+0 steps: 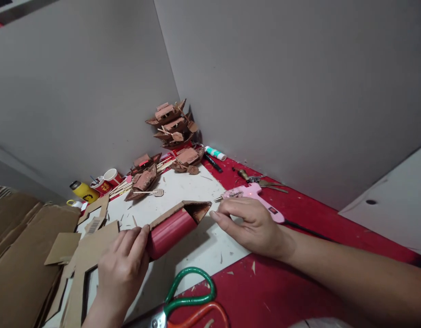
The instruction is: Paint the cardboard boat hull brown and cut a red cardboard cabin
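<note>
Grey wall [292, 91] behind; red table [306, 209], white board [227, 241] on it. We find the cardboard boat [172, 232] held over the board, left hand's [123, 259] fingers close together on its end, thumb hidden. Right hand [253, 223] curled beside the far tip; whether thumb and forefinger meet, we cannot tell. Our worry: the glue gun [253, 190], close behind those knuckles, could burn them if hot and brushed.

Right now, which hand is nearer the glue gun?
Right. The right hand is beside the glue gun, partly covering it; contact is unclear. The left hand is farther off, holding the red piece by its left end.
</note>
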Demonstrator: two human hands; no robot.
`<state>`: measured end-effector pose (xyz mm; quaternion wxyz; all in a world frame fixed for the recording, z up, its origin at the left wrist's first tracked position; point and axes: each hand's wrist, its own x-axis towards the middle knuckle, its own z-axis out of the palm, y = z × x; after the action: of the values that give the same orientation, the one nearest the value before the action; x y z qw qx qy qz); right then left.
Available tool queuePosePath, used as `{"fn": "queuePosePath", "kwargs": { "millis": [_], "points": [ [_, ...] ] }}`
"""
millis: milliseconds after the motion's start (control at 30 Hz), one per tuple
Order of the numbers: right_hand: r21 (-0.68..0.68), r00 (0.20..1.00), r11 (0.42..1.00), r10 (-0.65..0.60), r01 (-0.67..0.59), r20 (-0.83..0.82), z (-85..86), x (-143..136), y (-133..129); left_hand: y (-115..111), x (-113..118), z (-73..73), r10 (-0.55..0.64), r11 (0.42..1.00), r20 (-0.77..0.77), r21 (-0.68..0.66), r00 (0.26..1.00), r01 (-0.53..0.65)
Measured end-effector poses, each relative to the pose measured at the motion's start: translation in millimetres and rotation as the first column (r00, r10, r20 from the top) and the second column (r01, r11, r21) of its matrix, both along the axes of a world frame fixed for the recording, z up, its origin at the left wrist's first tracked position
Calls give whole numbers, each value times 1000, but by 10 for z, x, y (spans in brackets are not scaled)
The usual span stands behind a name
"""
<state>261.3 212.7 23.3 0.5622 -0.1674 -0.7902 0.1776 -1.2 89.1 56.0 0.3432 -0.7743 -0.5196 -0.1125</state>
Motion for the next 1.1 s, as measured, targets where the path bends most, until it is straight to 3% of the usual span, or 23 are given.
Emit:
{"fn": "queuePosePath", "kwargs": {
  "millis": [433,667,767,867,933,1033,1100],
  "points": [
    [-34,999,999,-40,41,31,-28,3,86,70,-74,-90,-100,995,-67,5,993,100],
    [-26,998,998,-56,56,26,-20,5,108,125,-108,-226,-84,996,142,-15,986,87],
    [-41,998,997,-64,65,24,-11,12,101,116,-105,-245,-46,991,336,-101,941,84],
    [-50,998,997,-59,60,22,-9,19,97,126,-72,-241,100,960,635,-264,766,94],
    [-47,998,997,-56,56,12,-9,20,96,152,-37,-241,301,904,790,-415,534,105],
    [-39,999,998,-50,50,-4,-6,23,92,202,20,-251,547,794,831,-555,107,249],
    [-38,999,998,-44,44,2,-2,27,86,234,49,-260,606,761,793,-556,-60,336]
  ]
}}
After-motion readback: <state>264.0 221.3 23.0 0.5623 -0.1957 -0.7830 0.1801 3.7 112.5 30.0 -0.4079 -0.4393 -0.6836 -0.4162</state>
